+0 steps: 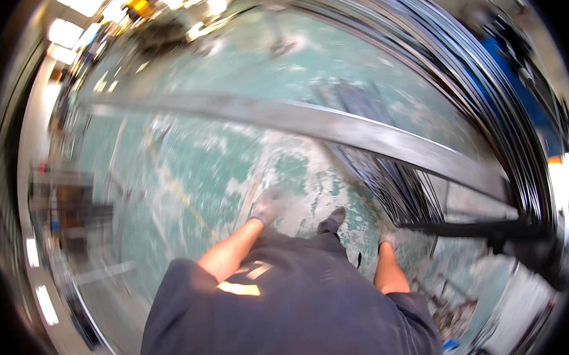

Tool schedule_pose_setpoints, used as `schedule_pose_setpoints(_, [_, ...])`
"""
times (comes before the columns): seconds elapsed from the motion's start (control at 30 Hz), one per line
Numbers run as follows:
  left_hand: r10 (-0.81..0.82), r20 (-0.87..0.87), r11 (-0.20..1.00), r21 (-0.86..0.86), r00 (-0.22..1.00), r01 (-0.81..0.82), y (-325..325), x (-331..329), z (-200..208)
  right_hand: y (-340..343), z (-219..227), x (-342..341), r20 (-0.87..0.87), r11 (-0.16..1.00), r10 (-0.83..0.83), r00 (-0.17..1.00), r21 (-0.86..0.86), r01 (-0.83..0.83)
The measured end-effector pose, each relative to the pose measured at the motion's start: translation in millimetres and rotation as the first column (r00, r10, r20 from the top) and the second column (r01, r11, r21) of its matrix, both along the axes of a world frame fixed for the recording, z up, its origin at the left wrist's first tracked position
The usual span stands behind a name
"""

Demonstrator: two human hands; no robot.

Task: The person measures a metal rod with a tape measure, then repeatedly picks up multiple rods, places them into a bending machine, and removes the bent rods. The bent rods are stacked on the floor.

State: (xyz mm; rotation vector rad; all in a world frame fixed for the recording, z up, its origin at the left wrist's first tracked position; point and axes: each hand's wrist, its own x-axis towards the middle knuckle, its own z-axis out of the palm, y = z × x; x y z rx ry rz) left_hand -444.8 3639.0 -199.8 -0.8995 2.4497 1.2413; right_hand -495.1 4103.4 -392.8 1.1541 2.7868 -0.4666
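Observation:
My left hand (267, 208), in a pale grey glove, hangs in front of my body over the floor. It is smeared by motion and its fingers do not show clearly. My right hand (388, 235), also gloved, is low on the right near a stack of thin dark metal bars (395, 185); its fingers are blurred too. A long grey metal beam (287, 114) crosses the view ahead of me, apart from both hands. Whether either hand holds anything cannot be made out.
Long dark bars (492, 85) lie in a rack curving along the right side. A dark crossbar (473, 229) juts out near my right hand. The worn green floor (196, 154) spreads ahead. Blurred dark equipment (61, 209) stands at left, and scrap (450, 315) lies at lower right.

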Motion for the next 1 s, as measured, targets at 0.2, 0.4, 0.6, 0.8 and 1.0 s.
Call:
schedule_pose_setpoints(0.2, [0.352,-0.018,0.936,0.04,0.936,-0.351,-72,141,-24,-125,17,19,0.45,0.875,0.465,0.762,-0.366,-0.318])
schedule_pose_setpoints(0.4, [0.373,-0.083,0.927,-0.012,0.924,-0.375,-174,255,-48,-235,7,-46,0.177,0.784,0.527,0.831,-0.479,-0.396])
schedule_pose_setpoints(0.6, [0.697,-0.007,0.717,0.048,0.717,-0.696,-294,367,-49,-424,97,-34,0.094,0.695,0.478,0.873,-0.649,-0.31])
schedule_pose_setpoints(0.8, [0.881,0.178,0.423,0.12,0.439,-0.898,-395,417,-27,-574,98,34,0.191,0.54,0.782,0.593,-0.683,-0.492])
schedule_pose_setpoints(1.0, [0.646,0.019,0.763,0.027,0.763,-0.646,-479,451,-115,-726,58,42,0.495,0.579,0.813,0.306,-0.633,-0.514])
